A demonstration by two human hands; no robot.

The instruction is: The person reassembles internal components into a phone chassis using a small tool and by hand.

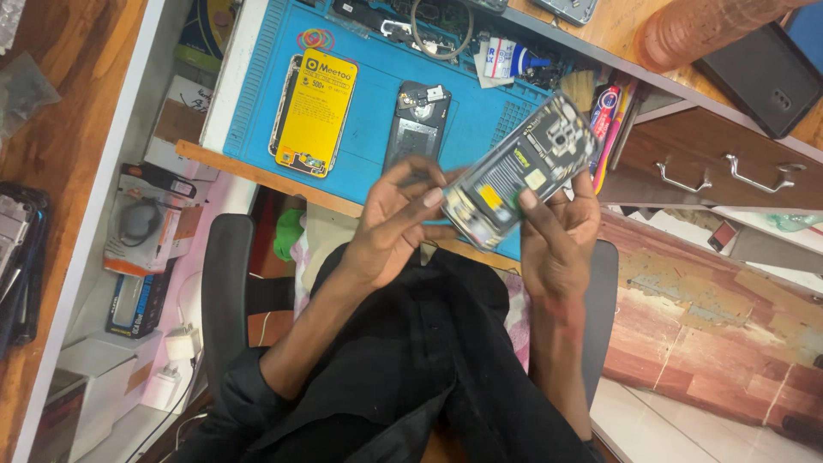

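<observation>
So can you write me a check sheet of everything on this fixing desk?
Surface: blue work mat on a wooden desk.
Job's things: opened phone, back off, insides showing, held above the desk edge.
Clutter: phone with a yellow sheet, dark phone part, rubber bands, pens, boxes on the side shelf.
Hands: left hand and right hand both grip the opened phone.
Cables: grey loop on the mat; white charger lead lower left.
Surroundings: drawers, black chair, tiled floor.
</observation>
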